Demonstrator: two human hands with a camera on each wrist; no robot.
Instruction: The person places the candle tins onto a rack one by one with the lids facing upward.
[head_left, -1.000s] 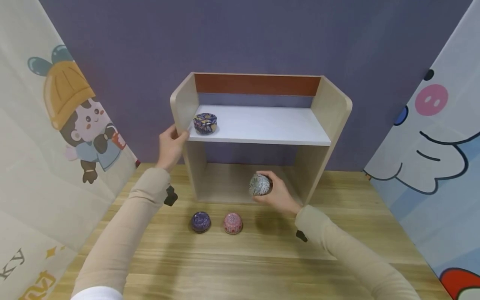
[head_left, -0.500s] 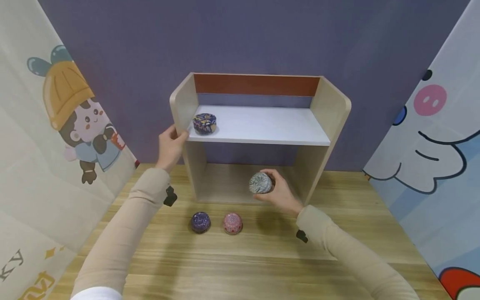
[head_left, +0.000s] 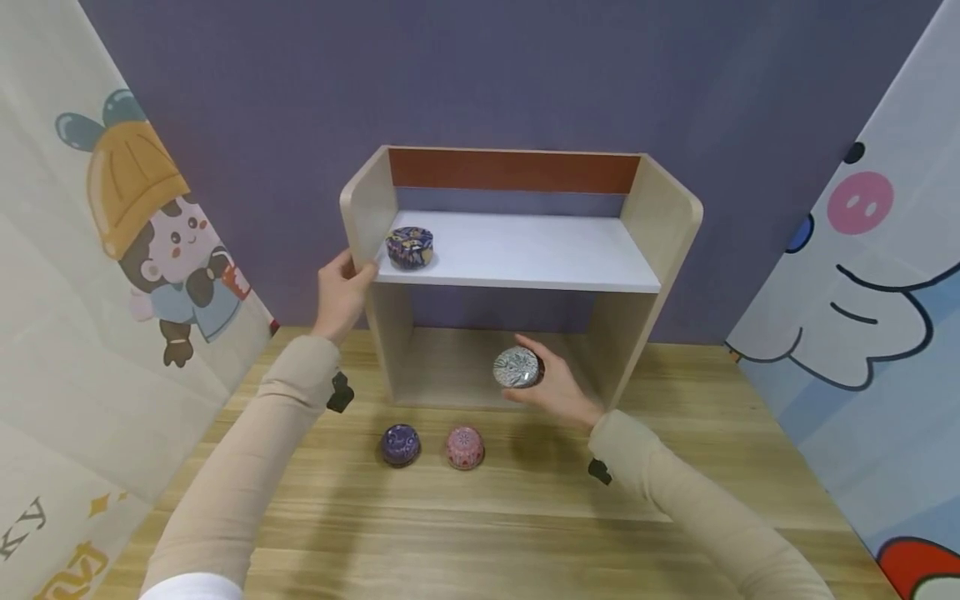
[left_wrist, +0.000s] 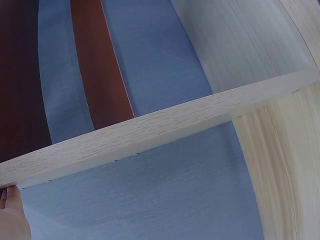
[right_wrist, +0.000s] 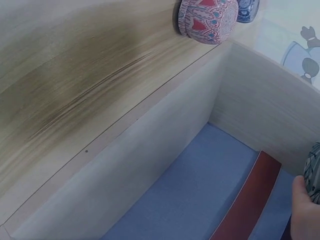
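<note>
My right hand point(head_left: 557, 390) grips a small round tin point(head_left: 516, 367) with a grey-white leaf pattern, thumb and fingers round its sides. It is held up in front of the lower compartment of a two-tier wooden shelf point(head_left: 517, 282). At the right edge of the right wrist view, part of the tin point(right_wrist: 314, 172) shows beside a fingertip. My left hand point(head_left: 343, 293) pinches the front edge of the shelf's left side panel, level with the white board. A dark floral tin point(head_left: 410, 247) stands on that board at its left end. On the table sit a purple tin point(head_left: 401, 445) and a pink tin point(head_left: 465, 448).
The wooden table point(head_left: 450, 533) carries the shelf, with the two tins just in front of its base. A blue-grey wall point(head_left: 517, 75) rises behind. Cartoon-printed panels flank both sides, a capped child point(head_left: 172, 225) on the left and a pig-like snout point(head_left: 861, 200) on the right.
The leaf-patterned tin has tilted in my right hand and shifted slightly left, so its flat round face now shows. My left hand stays on the shelf panel.
</note>
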